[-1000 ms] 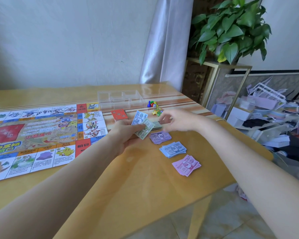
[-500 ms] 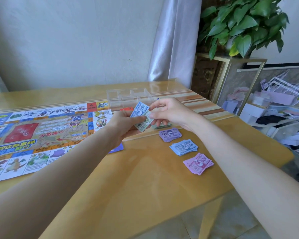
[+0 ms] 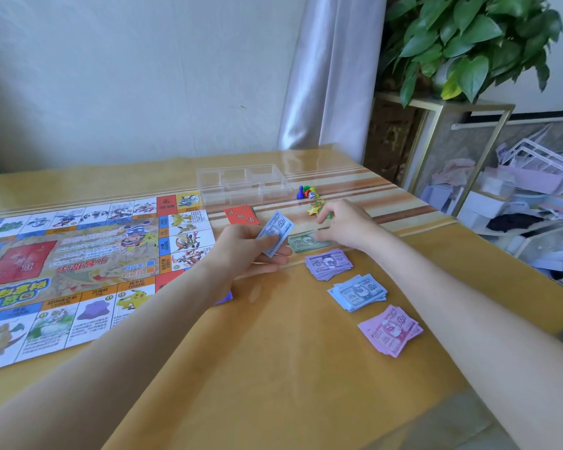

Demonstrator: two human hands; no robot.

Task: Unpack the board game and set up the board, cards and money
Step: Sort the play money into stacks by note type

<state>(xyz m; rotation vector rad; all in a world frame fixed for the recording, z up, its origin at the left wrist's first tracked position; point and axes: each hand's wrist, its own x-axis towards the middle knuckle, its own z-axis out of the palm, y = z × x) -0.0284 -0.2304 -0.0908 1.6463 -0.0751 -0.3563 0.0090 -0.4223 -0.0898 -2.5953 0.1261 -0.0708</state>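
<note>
The game board lies unfolded on the left of the table. My left hand holds a small stack of blue play-money notes above the table. My right hand rests its fingertips on a green note pile lying on the table. Below it sit three more piles in a column: purple notes, light blue notes and pink notes. A red card deck lies just beyond my left hand.
A clear plastic compartment tray stands behind the cards. Coloured pawns and a die and a yellow-green token lie near it. A blue card corner shows under my left forearm. The table edge drops off at right beside cluttered shelves.
My right hand has left the stack in my left hand and moved down-right onto the green pile with a green note. The left hand now shows only blue notes.
</note>
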